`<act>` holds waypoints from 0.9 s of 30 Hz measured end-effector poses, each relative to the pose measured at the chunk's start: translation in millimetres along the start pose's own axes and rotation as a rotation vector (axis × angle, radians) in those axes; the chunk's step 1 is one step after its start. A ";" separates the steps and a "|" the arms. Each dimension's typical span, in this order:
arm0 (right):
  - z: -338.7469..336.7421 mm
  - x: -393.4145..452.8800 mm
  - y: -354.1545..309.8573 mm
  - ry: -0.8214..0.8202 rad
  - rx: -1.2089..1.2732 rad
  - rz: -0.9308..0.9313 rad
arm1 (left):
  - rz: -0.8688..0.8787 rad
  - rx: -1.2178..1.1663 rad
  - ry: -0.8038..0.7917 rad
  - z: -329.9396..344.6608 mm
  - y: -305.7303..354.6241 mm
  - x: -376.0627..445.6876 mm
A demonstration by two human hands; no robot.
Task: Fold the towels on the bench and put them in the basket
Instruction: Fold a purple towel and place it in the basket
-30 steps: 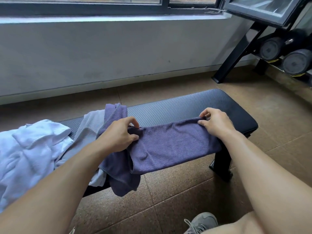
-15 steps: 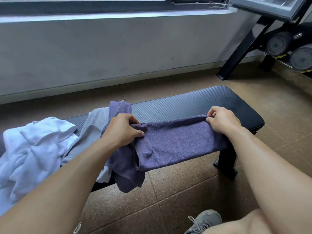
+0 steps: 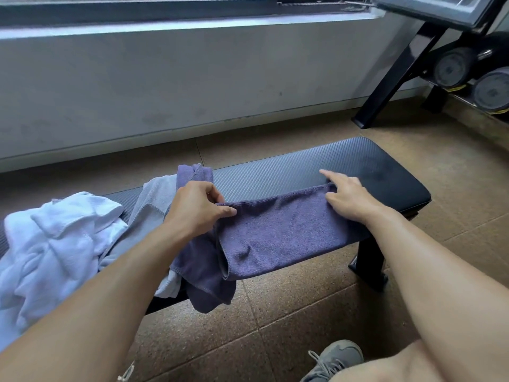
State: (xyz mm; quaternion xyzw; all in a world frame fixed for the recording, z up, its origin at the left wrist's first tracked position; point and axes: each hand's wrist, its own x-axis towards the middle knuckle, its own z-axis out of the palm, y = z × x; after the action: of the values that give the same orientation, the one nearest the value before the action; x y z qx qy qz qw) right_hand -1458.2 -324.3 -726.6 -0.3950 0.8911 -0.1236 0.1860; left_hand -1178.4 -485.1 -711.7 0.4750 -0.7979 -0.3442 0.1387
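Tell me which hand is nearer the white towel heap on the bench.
Left. The left hand grips the purple towel just right of the white towel heap, with a grey towel between. The right hand rests on the purple towel's far end.

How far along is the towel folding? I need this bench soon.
Done: nothing shows as finished, and no basket is in view. In hand: the purple microfibre towel lies doubled on the black padded bench; the left hand pinches one end, the right hand presses the other. Left: the grey towel and white towel, both crumpled.
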 end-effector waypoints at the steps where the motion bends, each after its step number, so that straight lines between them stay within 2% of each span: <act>1: 0.5 0.7 -1.0 0.004 -0.032 -0.020 | 0.008 0.005 -0.002 -1.8 2.3 -0.8; 4: -10.5 -1.3 -8.1 0.032 -0.122 -0.020 | 0.019 0.012 -0.067 -9.7 8.0 -3.0; 8: -27.1 -9.5 -16.7 -0.038 -0.113 0.060 | -0.033 0.107 -0.336 -27.6 8.9 -5.7; 11: -36.9 -11.5 -20.7 0.060 -0.009 0.089 | -0.041 0.094 -0.485 -38.7 8.4 -9.6; 12: -40.1 -12.6 -22.7 0.114 0.059 0.090 | -0.035 0.034 -0.466 -40.4 11.5 -11.3; 13: -42.5 -13.3 -24.7 0.190 0.147 0.086 | -0.005 -0.039 -0.381 -41.3 15.8 -11.8; 17: -50.9 -17.3 -35.6 0.686 0.546 0.009 | 0.260 -0.351 0.205 -46.5 37.4 -10.8; 19: -57.6 -18.5 -39.1 0.832 0.655 -0.053 | 0.395 -0.436 0.302 -47.7 42.0 -9.2; 20: -59.0 -18.0 -38.3 0.857 0.663 -0.073 | 0.449 -0.407 0.320 -45.6 41.3 -8.5; 22: -54.1 -13.8 -28.9 0.826 0.559 -0.050 | 0.535 -0.230 0.347 -36.3 36.4 -8.0; 24: -40.7 -8.1 -8.8 0.688 0.335 0.030 | 0.568 -0.025 0.305 -19.7 25.7 -9.8; 27: -24.4 -9.1 16.1 0.265 -0.071 0.181 | 0.458 0.300 -0.075 7.6 8.7 -20.7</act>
State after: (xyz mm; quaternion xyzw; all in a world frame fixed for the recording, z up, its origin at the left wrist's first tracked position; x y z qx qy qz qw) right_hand -1473.7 -305.0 -708.4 -0.2994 0.9437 -0.1259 0.0631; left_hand -1177.8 -461.5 -709.1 0.2842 -0.9312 -0.1991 0.1113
